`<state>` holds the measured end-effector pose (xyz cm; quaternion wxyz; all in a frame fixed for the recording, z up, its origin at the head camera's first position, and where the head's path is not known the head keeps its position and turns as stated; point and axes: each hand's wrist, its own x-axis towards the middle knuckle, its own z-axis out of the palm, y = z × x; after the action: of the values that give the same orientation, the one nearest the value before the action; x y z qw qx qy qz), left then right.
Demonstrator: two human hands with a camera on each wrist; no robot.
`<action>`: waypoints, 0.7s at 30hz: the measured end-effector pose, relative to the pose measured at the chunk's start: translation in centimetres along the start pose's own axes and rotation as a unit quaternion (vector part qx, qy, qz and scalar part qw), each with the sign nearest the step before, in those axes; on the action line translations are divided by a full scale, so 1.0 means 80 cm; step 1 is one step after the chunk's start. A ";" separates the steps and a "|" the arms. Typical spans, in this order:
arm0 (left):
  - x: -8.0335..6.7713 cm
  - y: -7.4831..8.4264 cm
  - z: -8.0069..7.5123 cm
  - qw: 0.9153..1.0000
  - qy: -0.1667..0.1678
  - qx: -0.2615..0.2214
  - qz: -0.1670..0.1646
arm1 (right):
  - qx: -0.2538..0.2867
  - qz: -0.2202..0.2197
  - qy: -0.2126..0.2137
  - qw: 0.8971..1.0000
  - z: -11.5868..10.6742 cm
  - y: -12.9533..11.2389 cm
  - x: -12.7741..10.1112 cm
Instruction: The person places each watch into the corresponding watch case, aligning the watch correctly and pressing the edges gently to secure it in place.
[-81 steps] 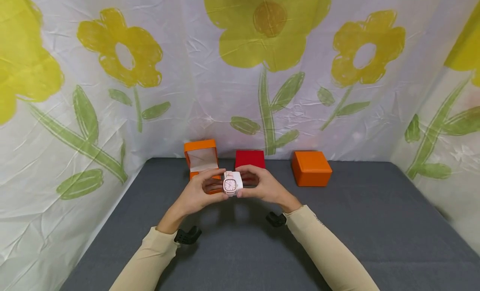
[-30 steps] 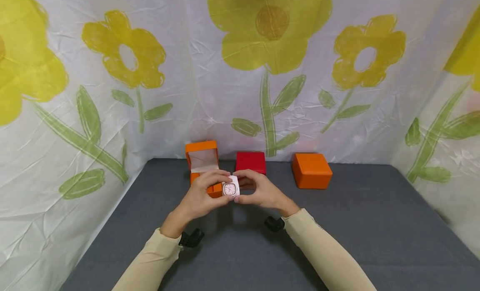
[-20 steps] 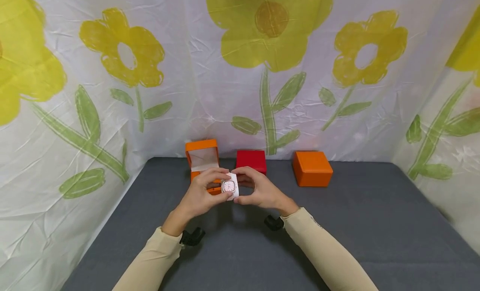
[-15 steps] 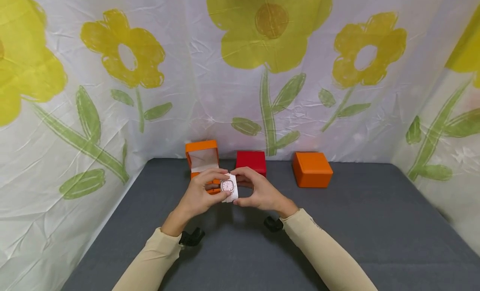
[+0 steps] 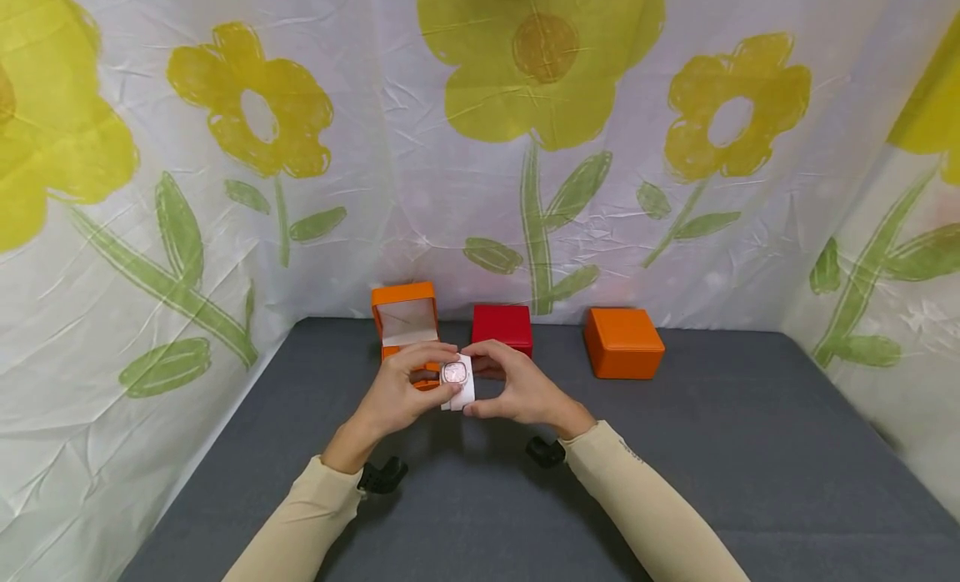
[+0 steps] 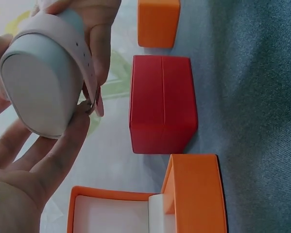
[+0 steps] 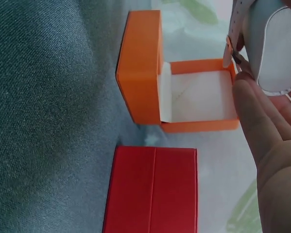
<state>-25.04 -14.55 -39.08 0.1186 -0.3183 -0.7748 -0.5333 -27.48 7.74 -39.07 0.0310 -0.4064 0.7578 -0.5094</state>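
Observation:
A watch (image 5: 454,372) with a square-cornered face and pale pink strap (image 6: 73,44) is wrapped round a white cushion (image 5: 467,392), held above the table. My left hand (image 5: 393,394) grips it from the left, thumb at the front near the watch face. From the right, my right hand (image 5: 528,388) holds the cushion's other end between thumb and fingers. Fingertips touch the strap by the buckle (image 7: 236,57) in the right wrist view. Behind the hands stands an orange box (image 5: 405,293) with its lid raised and pale lining showing; the hands partly cover it in the head view.
A closed red box (image 5: 502,325) stands just behind my right hand. Farther right is a closed orange box (image 5: 626,343). Both are near the back edge of the grey-covered table (image 5: 720,465), before a white curtain (image 5: 375,190) with yellow flowers.
Since the earliest frame, the watch and cushion have tilted and shifted slightly down. My left thumb now lies further over the front, beside the watch face. The boxes stay put.

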 end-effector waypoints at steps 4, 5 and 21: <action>0.001 0.001 0.003 1.000 0.000 0.002 0.001 | 0.014 -0.006 -0.002 1.000 -0.002 0.003 0.000; 0.001 0.001 0.003 1.000 0.000 0.003 0.003 | 0.020 -0.010 -0.004 1.000 -0.003 -0.003 0.000; -0.001 0.001 0.001 1.000 -0.004 0.017 -0.006 | 0.027 -0.011 -0.009 1.000 -0.002 -0.024 -0.002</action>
<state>-24.95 -14.50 -39.07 0.1178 -0.3138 -0.7859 -0.5196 -26.29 7.69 -37.50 0.0428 -0.4182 0.7391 -0.5263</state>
